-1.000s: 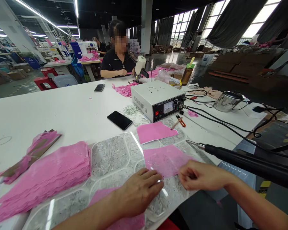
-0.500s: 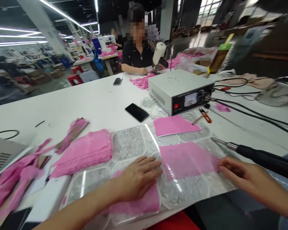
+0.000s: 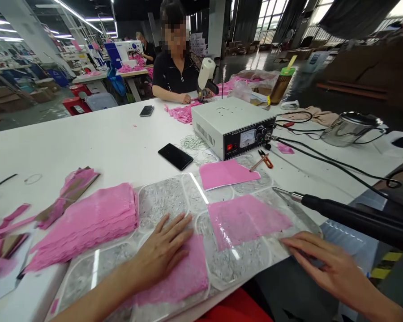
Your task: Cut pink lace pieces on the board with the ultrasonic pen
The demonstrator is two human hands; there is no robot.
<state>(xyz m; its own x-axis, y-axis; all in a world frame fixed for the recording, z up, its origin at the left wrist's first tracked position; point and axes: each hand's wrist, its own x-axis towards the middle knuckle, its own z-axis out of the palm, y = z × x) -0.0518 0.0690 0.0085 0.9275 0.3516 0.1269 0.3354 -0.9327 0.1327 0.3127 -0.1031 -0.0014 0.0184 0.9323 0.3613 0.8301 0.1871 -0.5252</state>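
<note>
My left hand (image 3: 166, 250) lies flat with fingers spread, partly over a pink cloth piece (image 3: 191, 273) on the glossy, patterned mat (image 3: 164, 199). The hand and forearm hide part of that cloth. In front of me a single thin pink cloth piece (image 3: 248, 219) lies flat on the mat. My right hand (image 3: 322, 259) is at the mat's right front edge, just below that piece's pointed corner. Its fingers are stretched out and nothing shows in them. Above it, a black-handled tool (image 3: 349, 217) with a thin metal tip (image 3: 282, 192) points left over the mat.
A pink cloth stack (image 3: 90, 219) sits left. Behind the mat are another pink piece (image 3: 228, 174), thread snips (image 3: 266, 159), a phone (image 3: 175, 156) and a grey control box (image 3: 233, 120) with cables. A co-worker (image 3: 174, 67) sits across the table.
The view has swung right, so everything sits further left. My right fingers have come off the thin piece's corner and straightened. My left fingers have turned to point further away from me.
</note>
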